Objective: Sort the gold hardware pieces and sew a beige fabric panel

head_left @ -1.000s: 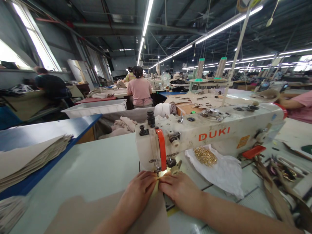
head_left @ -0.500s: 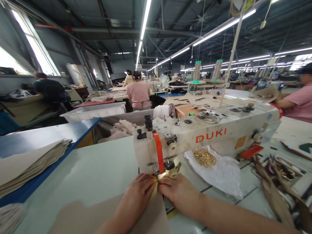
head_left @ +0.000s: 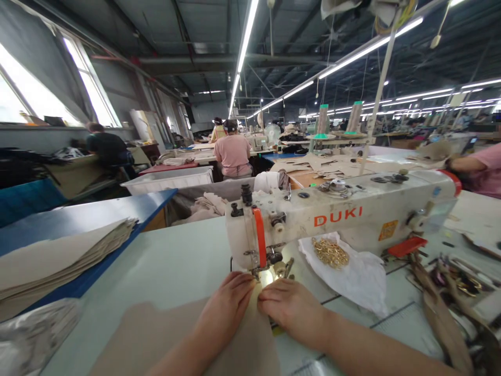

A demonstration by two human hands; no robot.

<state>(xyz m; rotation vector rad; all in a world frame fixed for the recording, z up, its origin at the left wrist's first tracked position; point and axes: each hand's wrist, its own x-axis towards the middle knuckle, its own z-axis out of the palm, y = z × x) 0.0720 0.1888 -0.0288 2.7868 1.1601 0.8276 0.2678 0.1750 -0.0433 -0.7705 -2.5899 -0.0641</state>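
Note:
My left hand [head_left: 227,311] and my right hand [head_left: 291,309] lie side by side on a beige fabric piece [head_left: 156,339], fingers stretched flat and pressing it down. Their fingertips sit just in front of the lit needle area [head_left: 266,274] of a white DUKI sewing machine [head_left: 340,214]. The fabric runs back toward me across the pale green table [head_left: 176,266]. The needle itself is too small to make out.
A white cloth holding gold metal rings [head_left: 331,253] lies under the machine arm. Straps and small parts [head_left: 450,292] clutter the right. A stack of beige panels [head_left: 58,261] rests at left on a blue table. Other workers sit ahead and at far right.
The view has shifted slightly right and up. My hands have stayed on the fabric at the needle, drawn back a little toward me.

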